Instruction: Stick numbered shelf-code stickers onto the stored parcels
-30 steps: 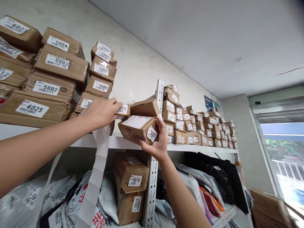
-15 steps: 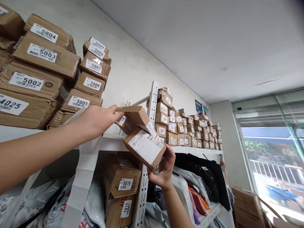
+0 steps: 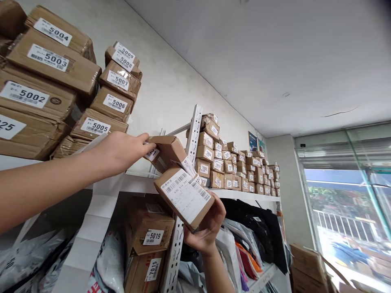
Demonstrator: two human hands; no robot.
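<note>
My left hand (image 3: 130,148) is closed on the near end of a small brown cardboard box (image 3: 167,147), whose white sticker ends in 21. A long white folded paper strip (image 3: 97,205) hangs down behind my left wrist; its top end is hidden. Lower and to the right, my right hand (image 3: 207,228) grips a second cardboard parcel (image 3: 171,181) from below and the side. This parcel is tilted, its large white shipping label (image 3: 187,196) facing me. The two boxes overlap in view at the shelf's front edge, close to the perforated white upright.
Numbered cartons (image 3: 53,77) are stacked on the top shelf at left. Several rows of small boxes (image 3: 218,160) stand beyond the perforated post (image 3: 194,130). Below are cartons (image 3: 149,236), plastic mailing bags (image 3: 110,256) and a black bag (image 3: 259,228). More cartons (image 3: 307,266) stand near the glass door.
The view has shifted slightly. The parcel in my right hand has turned a little, showing its label more fully. Both hands keep their hold.
</note>
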